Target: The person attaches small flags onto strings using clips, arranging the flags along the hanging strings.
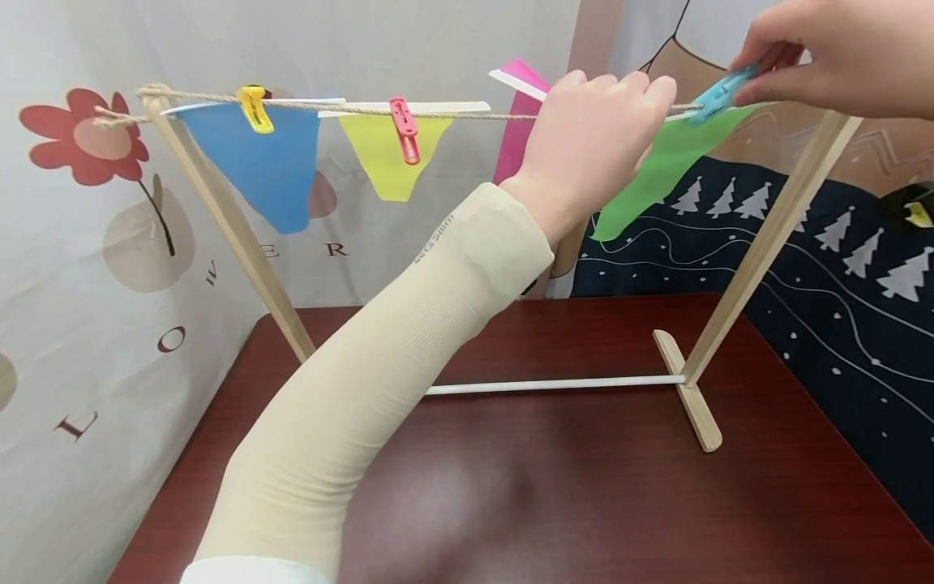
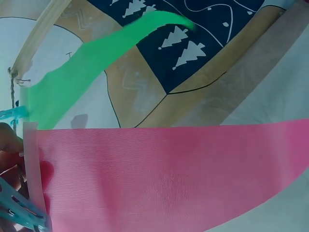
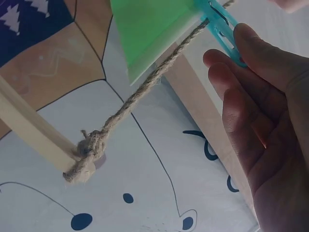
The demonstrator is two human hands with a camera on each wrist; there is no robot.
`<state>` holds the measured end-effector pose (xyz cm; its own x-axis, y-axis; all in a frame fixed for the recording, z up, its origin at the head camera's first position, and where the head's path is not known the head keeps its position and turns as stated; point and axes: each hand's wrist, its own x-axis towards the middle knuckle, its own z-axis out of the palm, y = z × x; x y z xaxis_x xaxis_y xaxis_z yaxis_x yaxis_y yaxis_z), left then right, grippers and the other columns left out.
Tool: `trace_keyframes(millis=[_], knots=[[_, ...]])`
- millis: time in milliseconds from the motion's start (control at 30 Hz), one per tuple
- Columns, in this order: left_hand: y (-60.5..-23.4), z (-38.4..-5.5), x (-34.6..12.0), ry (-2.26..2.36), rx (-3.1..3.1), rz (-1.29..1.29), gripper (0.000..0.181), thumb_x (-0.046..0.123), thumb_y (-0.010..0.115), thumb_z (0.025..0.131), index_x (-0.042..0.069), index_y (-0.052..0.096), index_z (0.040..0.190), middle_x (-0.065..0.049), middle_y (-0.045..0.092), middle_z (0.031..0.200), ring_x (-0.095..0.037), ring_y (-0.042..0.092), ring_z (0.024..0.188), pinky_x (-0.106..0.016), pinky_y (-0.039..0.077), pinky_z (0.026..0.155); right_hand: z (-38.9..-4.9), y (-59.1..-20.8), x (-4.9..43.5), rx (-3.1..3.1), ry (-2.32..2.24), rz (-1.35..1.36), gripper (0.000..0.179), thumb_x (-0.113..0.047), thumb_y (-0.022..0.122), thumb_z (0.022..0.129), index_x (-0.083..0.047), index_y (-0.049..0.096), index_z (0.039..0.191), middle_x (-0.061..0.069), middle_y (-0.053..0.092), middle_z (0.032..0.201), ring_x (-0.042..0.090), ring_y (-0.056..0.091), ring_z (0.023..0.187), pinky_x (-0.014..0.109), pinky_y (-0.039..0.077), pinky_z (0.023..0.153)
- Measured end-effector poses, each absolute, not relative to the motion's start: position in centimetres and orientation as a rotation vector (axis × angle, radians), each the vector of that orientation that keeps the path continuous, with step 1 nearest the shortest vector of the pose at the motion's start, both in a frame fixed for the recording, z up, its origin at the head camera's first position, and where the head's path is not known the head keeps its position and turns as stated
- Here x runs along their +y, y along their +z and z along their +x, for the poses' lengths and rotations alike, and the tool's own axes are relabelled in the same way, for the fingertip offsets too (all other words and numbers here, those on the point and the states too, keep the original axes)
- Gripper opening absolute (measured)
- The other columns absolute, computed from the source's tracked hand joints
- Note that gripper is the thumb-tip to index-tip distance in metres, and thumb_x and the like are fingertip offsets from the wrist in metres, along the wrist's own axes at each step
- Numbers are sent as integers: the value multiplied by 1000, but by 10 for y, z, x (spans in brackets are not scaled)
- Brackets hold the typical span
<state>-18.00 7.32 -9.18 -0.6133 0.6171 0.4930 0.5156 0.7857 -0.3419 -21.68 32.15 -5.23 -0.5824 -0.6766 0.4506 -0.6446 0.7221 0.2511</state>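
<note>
A rope point(image 1: 474, 115) is strung between two wooden posts. My right hand point(image 1: 854, 61) pinches a light blue clothespin point(image 3: 224, 29) at the white top edge of a green pennant point(image 1: 674, 158), on the rope. My left hand point(image 1: 598, 138), fingers curled, grips the rope line beside it at a pink pennant point(image 2: 169, 169). In the left wrist view, its fingers point(image 2: 9, 140) are at the pink pennant's white edge, and a second blue clothespin point(image 2: 21, 208) sits against that edge. In the head view the left hand hides this clothespin.
A yellow clothespin point(image 1: 255, 109) is on a blue pennant point(image 1: 255, 154), and a red clothespin point(image 1: 404, 134) on a yellow pennant point(image 1: 394, 154). A white rod point(image 1: 554, 384) joins the posts low over the dark red table point(image 1: 584, 503). Printed cloth point(image 1: 846, 324) hangs behind.
</note>
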Motion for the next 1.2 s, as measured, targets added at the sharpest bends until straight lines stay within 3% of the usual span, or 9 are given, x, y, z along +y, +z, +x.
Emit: trace_keyframes(millis=[400,500,667,867,1200], knots=[[-94,-180,66,187,-2336,-837,35,32,35,97,20,48,127,4,57,117,-11,58,102,-24,43,79,-208,-54,312,-2475,-79,936,32,4,76,68,3,61,97,13,58,87,-12,33,74,-6,24,72],[-96,-180,63,177,-2325,-835,32,29,34,97,19,50,123,4,56,113,-13,57,98,-25,43,77,-204,-54,306,-2486,-87,924,38,2,76,69,3,60,103,16,60,89,-1,43,78,-6,22,72],[-100,-182,62,175,-2289,-845,31,27,34,95,17,51,120,2,56,110,-14,55,95,-25,42,74,-201,-55,304,-2494,-93,924,44,1,75,71,4,58,111,23,60,95,31,52,83,-7,18,73],[-102,-184,59,163,-2230,-858,33,25,33,95,15,51,121,0,53,115,-17,51,100,-27,41,79,-205,-57,311,-2472,-109,897,42,-3,74,74,0,57,112,18,61,95,24,51,81,-7,20,72],[-109,-185,47,109,-2162,-783,31,26,32,94,17,48,120,0,52,108,-18,54,99,-32,41,85,-207,-56,314,-2526,-122,871,51,-4,73,75,0,52,121,20,60,92,28,52,81,-6,20,69]])
